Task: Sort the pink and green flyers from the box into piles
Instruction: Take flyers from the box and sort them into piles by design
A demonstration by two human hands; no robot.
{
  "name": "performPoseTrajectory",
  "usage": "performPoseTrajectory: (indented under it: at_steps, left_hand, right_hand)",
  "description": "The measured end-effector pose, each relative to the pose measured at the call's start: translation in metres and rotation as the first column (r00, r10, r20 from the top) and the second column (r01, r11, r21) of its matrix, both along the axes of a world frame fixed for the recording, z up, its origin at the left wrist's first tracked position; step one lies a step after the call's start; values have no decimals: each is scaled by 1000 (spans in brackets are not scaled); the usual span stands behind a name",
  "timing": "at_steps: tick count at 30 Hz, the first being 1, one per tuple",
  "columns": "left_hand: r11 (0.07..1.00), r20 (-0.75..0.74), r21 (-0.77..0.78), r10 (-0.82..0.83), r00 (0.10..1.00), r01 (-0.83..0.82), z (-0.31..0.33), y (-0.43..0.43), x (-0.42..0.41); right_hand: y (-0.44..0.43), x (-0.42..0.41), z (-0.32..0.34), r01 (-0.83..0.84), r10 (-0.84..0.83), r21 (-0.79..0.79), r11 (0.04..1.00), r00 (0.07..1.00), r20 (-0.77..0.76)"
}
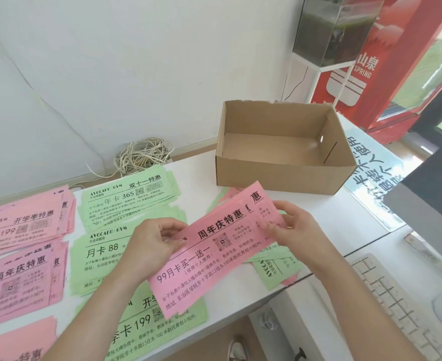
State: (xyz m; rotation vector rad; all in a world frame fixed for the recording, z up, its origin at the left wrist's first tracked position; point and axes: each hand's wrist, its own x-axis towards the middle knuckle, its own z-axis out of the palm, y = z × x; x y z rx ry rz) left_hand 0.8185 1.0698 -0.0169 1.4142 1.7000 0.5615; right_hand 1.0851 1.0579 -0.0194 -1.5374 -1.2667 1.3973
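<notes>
Both hands are working one sheet here. The left hand (152, 243) is pinching the near-left end of a long pink paper flyer (214, 256), thumb on top. The right hand (293, 227) is pinching the far-right end between thumb and fingertips. Gripping it by both ends is pulling the thin sheet flat and lifting it off the white tabletop (326, 217), probably so the heading can be read before a pile is chosen.

The flyer is hanging tilted over a small mixed heap of green and pink flyers (274, 272), which is lying just in front of the brown cardboard box (280, 175). The box is open-topped and showing only bare floor, so I'd judge the sorting is running off that heap.

The pink stacks (24, 227) are lining up along the left edge, with the green stacks (128, 201) in a column just beside them. Colours are staying apart, and it seems each heading is getting its own stack.

The held sheet is pale pink with bold black Chinese print, a QR code near the middle and a stub marked off at its right end. Its headline is matching the middle pink stack (19, 280), so that looks like where it is heading.
</notes>
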Motion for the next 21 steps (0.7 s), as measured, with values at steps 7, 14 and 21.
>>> performPoseTrajectory:
  at_steps: [7, 14, 21]
  left_hand:
    - [968, 206, -54, 252, 946, -246, 27, -22, -60]
    - [895, 166, -114, 445, 880, -431, 39, -75, -176]
    - [840, 166, -48, 540, 825, -540, 35, -123, -296]
  right_hand:
    - [13, -57, 1, -10, 18, 99, 995, 997, -74]
    - [10, -160, 5, -91, 105, 80, 993, 975, -198]
    - [-10, -280, 3, -184, 188, 89, 979, 981, -37]
